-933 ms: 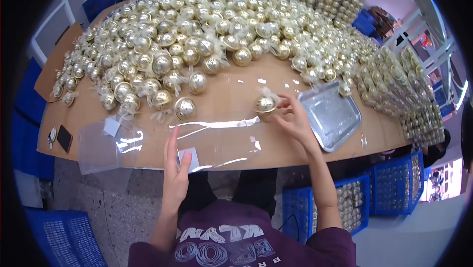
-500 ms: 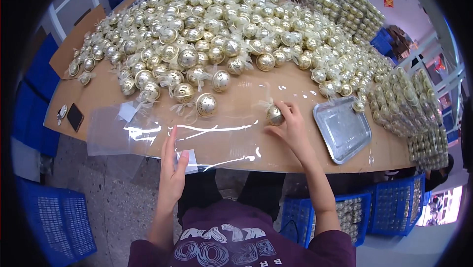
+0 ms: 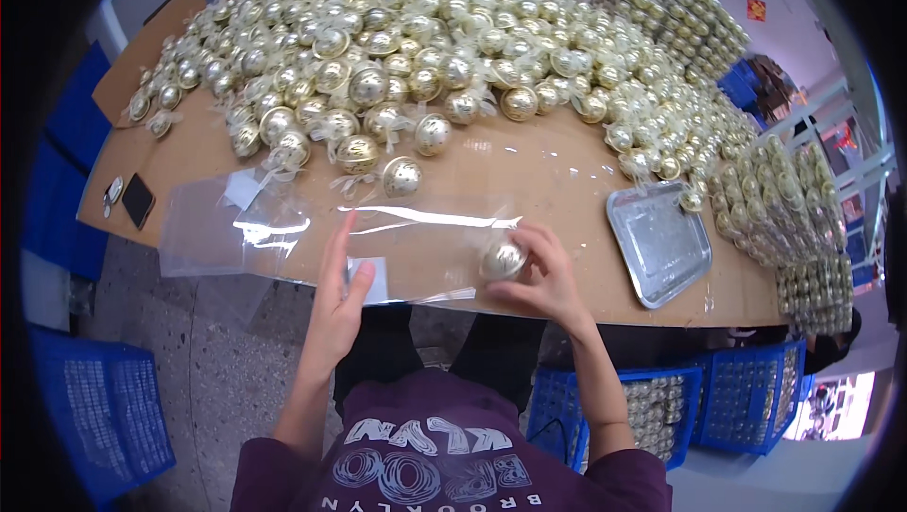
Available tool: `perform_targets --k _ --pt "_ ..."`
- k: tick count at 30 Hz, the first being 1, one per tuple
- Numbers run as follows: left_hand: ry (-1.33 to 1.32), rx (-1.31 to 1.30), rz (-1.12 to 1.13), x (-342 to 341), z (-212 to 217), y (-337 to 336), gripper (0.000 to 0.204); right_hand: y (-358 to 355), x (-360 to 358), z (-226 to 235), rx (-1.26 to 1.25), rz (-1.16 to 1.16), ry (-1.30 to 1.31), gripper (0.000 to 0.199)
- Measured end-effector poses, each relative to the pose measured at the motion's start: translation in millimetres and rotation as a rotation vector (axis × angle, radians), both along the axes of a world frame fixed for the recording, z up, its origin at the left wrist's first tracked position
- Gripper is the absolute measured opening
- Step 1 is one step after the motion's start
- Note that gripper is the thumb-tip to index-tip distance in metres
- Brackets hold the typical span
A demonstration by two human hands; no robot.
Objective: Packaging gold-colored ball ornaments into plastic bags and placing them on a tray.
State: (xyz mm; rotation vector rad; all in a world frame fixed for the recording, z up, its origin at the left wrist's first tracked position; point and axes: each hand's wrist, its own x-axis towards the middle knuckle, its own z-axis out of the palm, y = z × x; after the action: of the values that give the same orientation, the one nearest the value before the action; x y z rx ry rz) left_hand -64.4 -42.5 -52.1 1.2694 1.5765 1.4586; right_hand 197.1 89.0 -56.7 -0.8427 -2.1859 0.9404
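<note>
My right hand (image 3: pixel 546 276) grips a gold ball ornament (image 3: pixel 504 257) between thumb and fingers, at the right end of a clear plastic bag (image 3: pixel 430 252) lying near the table's front edge. My left hand (image 3: pixel 338 299) rests at the bag's left part, fingers stretched and thumb apart. Beside its thumb a small white card (image 3: pixel 375 278) shows through the plastic. More clear plastic (image 3: pixel 194 238) lies to the left, with another white card (image 3: pixel 243 191) on or in it. Whether the ball is inside the bag's mouth I cannot tell.
A heap of gold ball ornaments (image 3: pixel 368 87) with pale ribbons covers the far table. A metal tray (image 3: pixel 661 252) lies at right, beside stacked clear packs of ornaments (image 3: pixel 779 196). A phone (image 3: pixel 138 200) lies at left. Blue crates (image 3: pixel 751 394) stand below the table.
My right hand has brought the ornament left and nearer, from the bare cardboard to the bag's right end. My left hand has stayed almost in place at the bag.
</note>
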Motion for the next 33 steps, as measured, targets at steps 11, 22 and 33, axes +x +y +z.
perform_targets --k 11,22,33 --pt "-0.03 -0.076 -0.479 27 1 -6 0.055 -34 -57 16 -0.334 0.423 -0.145 0.083" --pt "0.142 -0.097 -0.372 36 8 -8 0.056 -32 -61 -14 -0.731 0.106 0.169 0.066" --pt "0.634 -0.093 -0.262 42 18 -6 0.057 55 83 -32 -0.73 0.31 -0.212 0.052"
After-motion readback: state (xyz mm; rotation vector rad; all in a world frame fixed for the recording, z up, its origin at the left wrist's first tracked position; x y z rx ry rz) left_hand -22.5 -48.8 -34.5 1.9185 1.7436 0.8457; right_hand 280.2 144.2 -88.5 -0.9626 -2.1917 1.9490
